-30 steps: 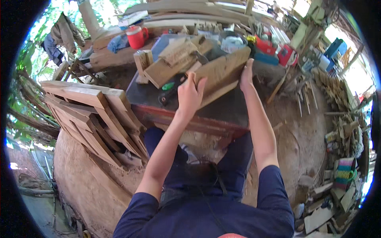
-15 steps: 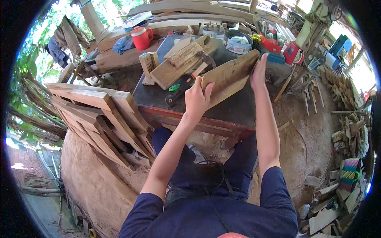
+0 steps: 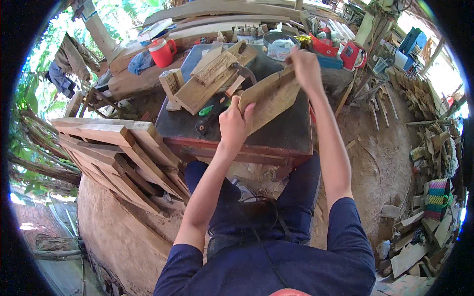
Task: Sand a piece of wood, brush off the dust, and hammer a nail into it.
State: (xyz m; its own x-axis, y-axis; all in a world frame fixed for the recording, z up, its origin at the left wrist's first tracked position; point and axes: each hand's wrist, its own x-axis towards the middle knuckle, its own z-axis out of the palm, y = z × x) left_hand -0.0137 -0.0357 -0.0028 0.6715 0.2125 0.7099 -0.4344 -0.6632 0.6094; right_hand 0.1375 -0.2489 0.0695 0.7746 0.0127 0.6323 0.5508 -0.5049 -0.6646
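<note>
A wooden board [image 3: 271,98] is held tilted above the dark-topped table [image 3: 291,133]. My left hand [image 3: 234,123] grips its near left end, thumb on the face. At the far right end is my right hand [image 3: 305,71], its fingers bent in at the board's top corner; whatever they close on is hidden. Behind the board lies a hammer [image 3: 248,75] with a dark curved head. A dark tool [image 3: 202,128], partly covered by my left hand, and a small green piece [image 3: 206,111] lie left of that hand. Several wood pieces [image 3: 200,96] are stacked beyond them.
Wooden frames [image 3: 113,143] lean at the table's left. A round tin [image 3: 281,47], a red tray [image 3: 323,45] and a red-and-white box [image 3: 353,55] stand at the back right. A red jug [image 3: 162,52] sits on a timber at the back left. Scrap wood [image 3: 410,259] lies at far right.
My right hand has gone from lying stretched along the board's far right end to bending over its top corner. The whole view has shifted slightly; my left hand keeps its grip.
</note>
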